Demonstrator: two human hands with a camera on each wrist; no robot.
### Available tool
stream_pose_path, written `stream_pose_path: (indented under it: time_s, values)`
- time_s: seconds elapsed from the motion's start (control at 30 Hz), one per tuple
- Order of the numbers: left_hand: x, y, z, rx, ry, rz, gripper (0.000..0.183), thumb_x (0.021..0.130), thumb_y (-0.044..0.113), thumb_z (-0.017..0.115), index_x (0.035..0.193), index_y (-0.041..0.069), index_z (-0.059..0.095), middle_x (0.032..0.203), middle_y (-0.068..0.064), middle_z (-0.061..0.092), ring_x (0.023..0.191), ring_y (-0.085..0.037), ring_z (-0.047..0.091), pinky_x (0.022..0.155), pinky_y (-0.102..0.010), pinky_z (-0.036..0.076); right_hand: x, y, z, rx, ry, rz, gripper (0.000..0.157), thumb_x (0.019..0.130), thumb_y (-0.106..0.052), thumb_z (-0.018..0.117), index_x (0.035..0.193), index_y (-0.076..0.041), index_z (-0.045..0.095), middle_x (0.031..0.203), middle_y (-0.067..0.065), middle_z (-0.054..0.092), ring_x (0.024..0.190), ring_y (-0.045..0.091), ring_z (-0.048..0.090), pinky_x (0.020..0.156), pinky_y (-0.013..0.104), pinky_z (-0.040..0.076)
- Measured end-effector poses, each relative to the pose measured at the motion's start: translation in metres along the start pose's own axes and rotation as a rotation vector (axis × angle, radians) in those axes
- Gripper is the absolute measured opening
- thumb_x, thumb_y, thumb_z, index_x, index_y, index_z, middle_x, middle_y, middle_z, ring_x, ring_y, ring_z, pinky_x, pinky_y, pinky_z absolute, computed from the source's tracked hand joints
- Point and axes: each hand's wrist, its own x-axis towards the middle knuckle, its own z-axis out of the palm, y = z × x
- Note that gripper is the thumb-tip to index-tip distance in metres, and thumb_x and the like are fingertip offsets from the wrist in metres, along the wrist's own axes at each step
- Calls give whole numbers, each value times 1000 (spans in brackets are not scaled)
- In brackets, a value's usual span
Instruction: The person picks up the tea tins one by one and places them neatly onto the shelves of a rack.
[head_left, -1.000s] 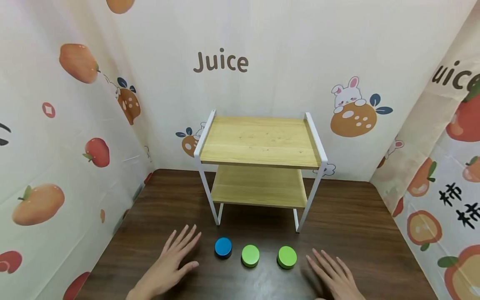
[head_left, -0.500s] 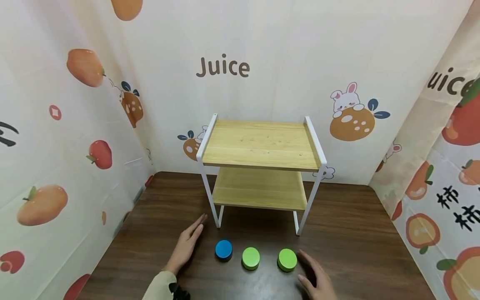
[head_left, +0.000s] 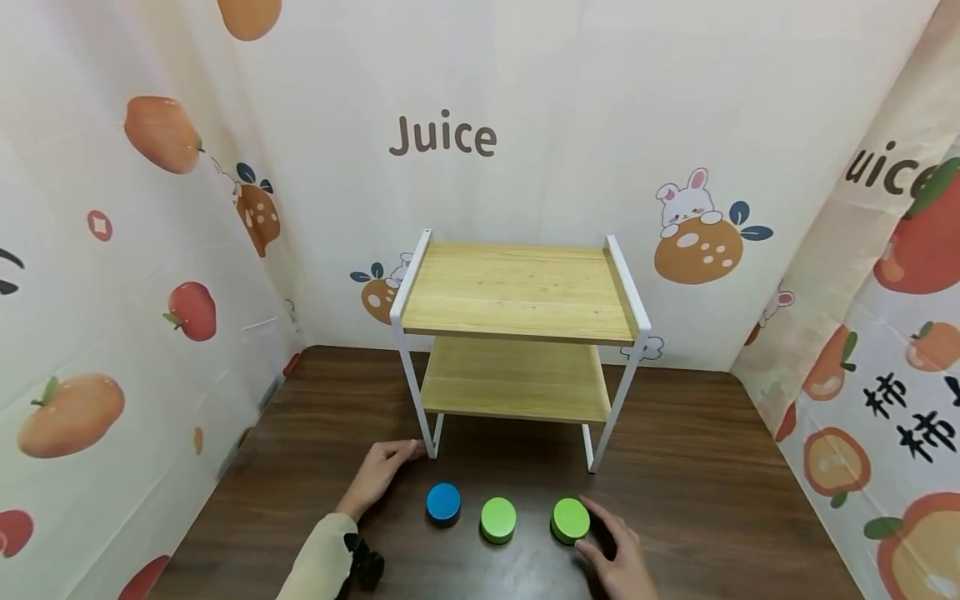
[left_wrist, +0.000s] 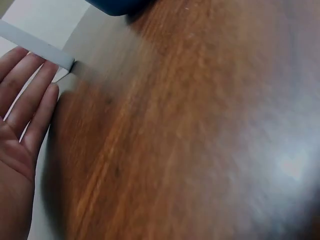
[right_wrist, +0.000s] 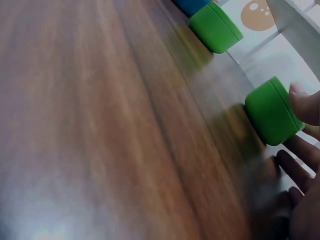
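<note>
A small two-tier shelf point(head_left: 517, 292) with wooden boards and white legs stands at the back of the table. In front of it sit three small round lidded boxes: a blue one point(head_left: 443, 503), a middle green one point(head_left: 498, 519) and a right green one point(head_left: 570, 518). My left hand point(head_left: 378, 477) reaches to the foot of the shelf's left front leg point(left_wrist: 37, 44); its fingers, fairly straight, pass behind that leg in the left wrist view. Thumb and forefinger of my right hand point(head_left: 617, 550) pinch the right green box at its right side, the other fingers spread lower.
Dark wooden table point(head_left: 697, 467) reaches to printed curtains point(head_left: 525, 125) at the back and both sides. The white shelf frame rises just behind the boxes, with its lower board point(head_left: 517, 379) low over the table.
My left hand has gone forward and to the right, up to the shelf leg. My right hand has moved left, and its thumb and forefinger have closed in on the right green box.
</note>
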Motion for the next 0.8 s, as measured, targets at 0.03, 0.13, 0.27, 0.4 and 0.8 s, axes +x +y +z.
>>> stream_pose_path:
  time_s: [0.03,0.13,0.27,0.4,0.8]
  values:
    - [2,0,-1,-8,-24,8,46,113,29,51,133,-8,69,130,-26,72,120,-23,73,102,-32,57,1,-1,1,-8,5,17,65,73,-4,91,134,-14,72,124,6,76,116,-9,57,98,18,32]
    - [7,-3,-2,-48,-57,17,46,113,28,51,133,-11,67,131,-29,70,120,-24,73,102,-32,58,2,-2,4,-12,33,27,63,72,-2,91,131,-13,73,120,8,77,113,-5,60,98,20,30]
    - [11,-5,2,-95,-28,-4,44,112,28,53,127,-10,71,125,-27,74,115,-16,75,99,-29,59,3,0,8,14,80,-29,62,69,3,90,128,-7,74,116,13,77,114,-11,56,98,18,26]
    - [12,-5,7,-137,22,-32,39,110,27,59,120,-7,76,118,-23,77,108,-8,75,95,-22,58,3,1,12,49,111,-72,62,67,8,89,126,-3,74,114,15,77,116,-15,53,100,16,24]
    - [11,-5,17,-40,183,-62,23,105,19,66,104,4,84,103,-11,82,94,-6,73,86,-22,58,3,12,16,71,128,-152,65,62,12,88,125,0,73,120,1,78,121,-19,53,103,8,27]
